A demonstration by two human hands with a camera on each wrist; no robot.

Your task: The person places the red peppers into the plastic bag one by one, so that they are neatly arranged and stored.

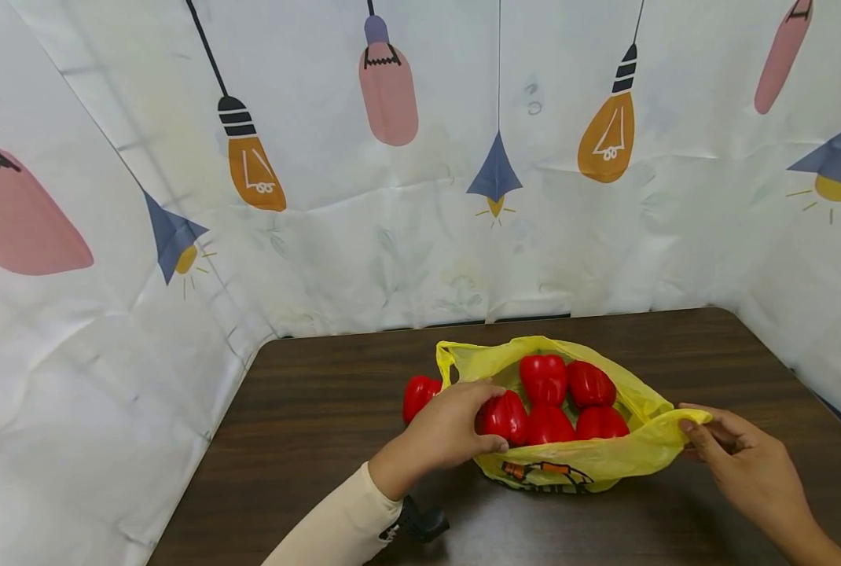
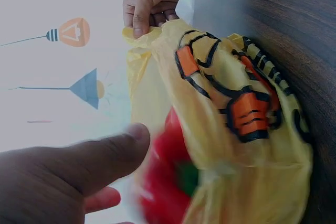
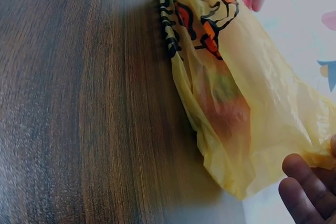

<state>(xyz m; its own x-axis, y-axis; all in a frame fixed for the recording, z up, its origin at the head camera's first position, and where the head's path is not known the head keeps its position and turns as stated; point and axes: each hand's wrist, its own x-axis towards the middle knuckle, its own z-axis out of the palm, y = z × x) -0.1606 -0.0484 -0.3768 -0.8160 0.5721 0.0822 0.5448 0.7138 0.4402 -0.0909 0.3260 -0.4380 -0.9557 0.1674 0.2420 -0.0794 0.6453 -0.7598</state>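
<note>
A yellow plastic bag (image 1: 640, 456) lies on the table with its mouth open, several red bell peppers (image 1: 544, 380) inside. My left hand (image 1: 445, 424) reaches over the bag's left edge, thumb and fingers spread on either side of a red bell pepper (image 1: 507, 417). In the left wrist view that bell pepper (image 2: 165, 182) is blurred, just past the straight thumb. At the other end, my right hand (image 1: 753, 464) pinches the bag's rim between thumb and fingers. Another red bell pepper (image 1: 419, 397) sits outside the bag, partly behind my left hand.
The dark wooden table (image 1: 307, 409) runs back to a white sheet (image 1: 336, 259) printed with lamps, which also rises at both sides. A black strap piece (image 1: 424, 523) is on the left wrist.
</note>
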